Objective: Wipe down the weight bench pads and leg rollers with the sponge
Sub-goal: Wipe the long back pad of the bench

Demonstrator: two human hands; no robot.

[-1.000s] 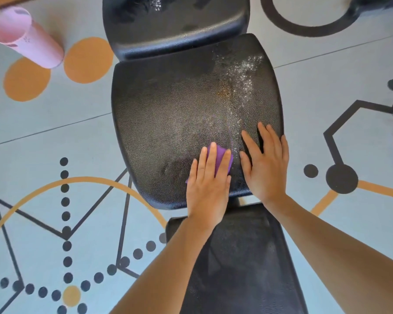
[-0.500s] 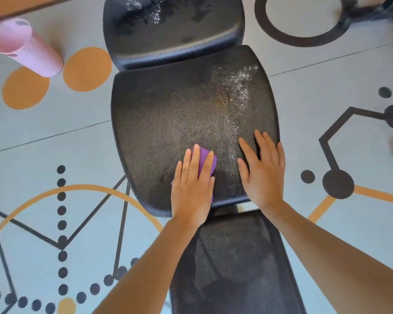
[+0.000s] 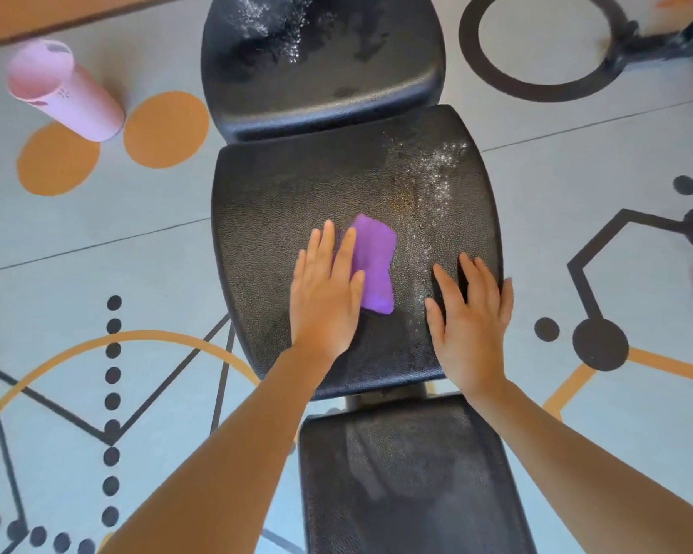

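- A pink cylinder (image 3: 67,90) is seen lying tilted on the patterned floor (image 3: 97,249) at the far left, beside two orange circles printed on it.
- The left hand (image 3: 325,291) is laid flat on the middle pad (image 3: 281,201) of the weight bench, fingers straight and close together; nothing is pinched or curled around.
- The purple sponge (image 3: 373,262) is found on that same surface, just right of the left hand; its left edge is pressed under the outer fingers, while most of it is left uncovered.
- White specks and a wet sheen are seen on the pad's right half, above and between the two hands.
- The upper pad (image 3: 337,74) is set just beyond the middle pad, with white speckling near its top.
- The lower pad (image 3: 409,473) is seen nearest the camera, between the two forearms, apart from the middle pad by a narrow gap.
- The right hand (image 3: 471,317) is rested palm down on the middle pad's right edge, its fingers spread and straight, holding nothing; it lies near the sponge without touching it.
- Dark equipment parts are glimpsed at the far right edge; what they are cannot be told.
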